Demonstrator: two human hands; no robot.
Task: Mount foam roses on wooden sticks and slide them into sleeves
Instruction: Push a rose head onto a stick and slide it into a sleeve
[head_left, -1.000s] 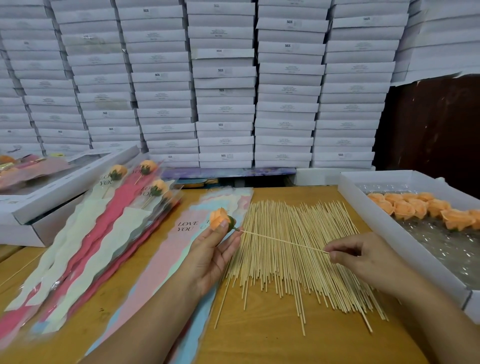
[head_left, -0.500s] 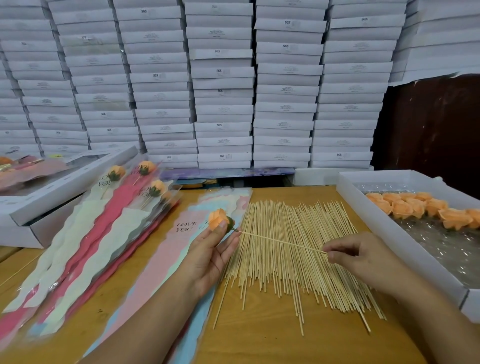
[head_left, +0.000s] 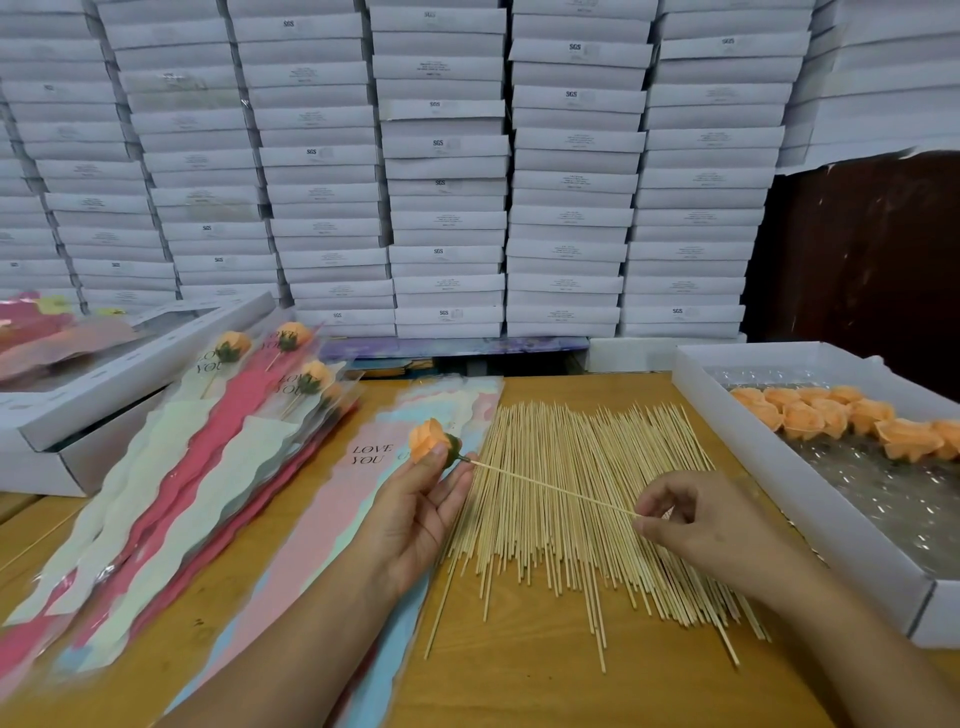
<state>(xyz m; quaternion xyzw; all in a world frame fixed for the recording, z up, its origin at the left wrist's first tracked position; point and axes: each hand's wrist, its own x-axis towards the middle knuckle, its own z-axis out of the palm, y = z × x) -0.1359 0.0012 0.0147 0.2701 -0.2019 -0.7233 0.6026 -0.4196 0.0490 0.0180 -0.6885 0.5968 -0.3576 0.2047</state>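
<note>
From the head camera, almost nothing is changing against the earlier pictures: the left hand (head_left: 415, 514) is still pinching the orange foam rose with its green base (head_left: 429, 440) at its fingertips, and the right hand (head_left: 696, 519) is still pinching the far end of the thin wooden stick (head_left: 550, 486), so the mounting looks to be still seating rather than finished. The rose is sitting just above the left fingertips, over the pastel "LOVE YOU" sleeve (head_left: 332, 499), its stick slanting across the spread of loose sticks (head_left: 582, 545) to the right fingertips.

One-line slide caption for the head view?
Left hand holds orange foam rose; right hand pinches its thin wooden stick over the loose sticks.
</note>
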